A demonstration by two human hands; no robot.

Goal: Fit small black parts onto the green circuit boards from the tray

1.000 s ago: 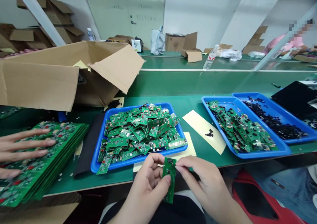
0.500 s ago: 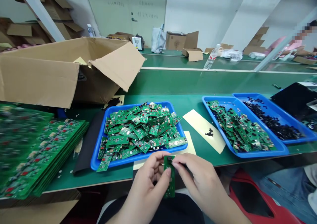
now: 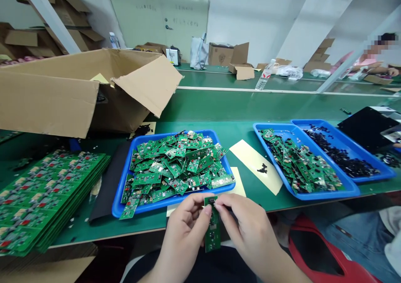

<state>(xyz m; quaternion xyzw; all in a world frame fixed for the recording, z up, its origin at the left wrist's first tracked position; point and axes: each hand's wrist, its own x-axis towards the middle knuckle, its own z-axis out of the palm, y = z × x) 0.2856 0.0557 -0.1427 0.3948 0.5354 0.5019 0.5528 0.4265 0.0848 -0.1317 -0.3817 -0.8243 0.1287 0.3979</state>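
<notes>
My left hand (image 3: 189,224) is closed around a small green circuit board (image 3: 213,233), held upright above my lap at the table's front edge. Its thumb now lies across the board's upper part, just under a small black piece (image 3: 212,200) at the top end. From the other side my right hand (image 3: 247,218) pinches the board's upper right edge, fingertips against the black piece. Whether a separate small part sits between those fingertips is hidden. Just beyond both hands, a blue tray (image 3: 116,205) is heaped with similar boards.
Right of centre, yellowish paper (image 3: 247,155) carries a few black pieces (image 3: 262,168). Two more blue trays hold boards (image 3: 300,162) and black parts (image 3: 344,151). Stacked board panels (image 3: 53,191) and a big open carton (image 3: 46,99) stand left. A person (image 3: 372,59) sits far right.
My left thumb has slid up the board toward the black piece, uncovering its middle. A blurred green panel above the left stack is gone from view. The camera view has shifted slightly.
</notes>
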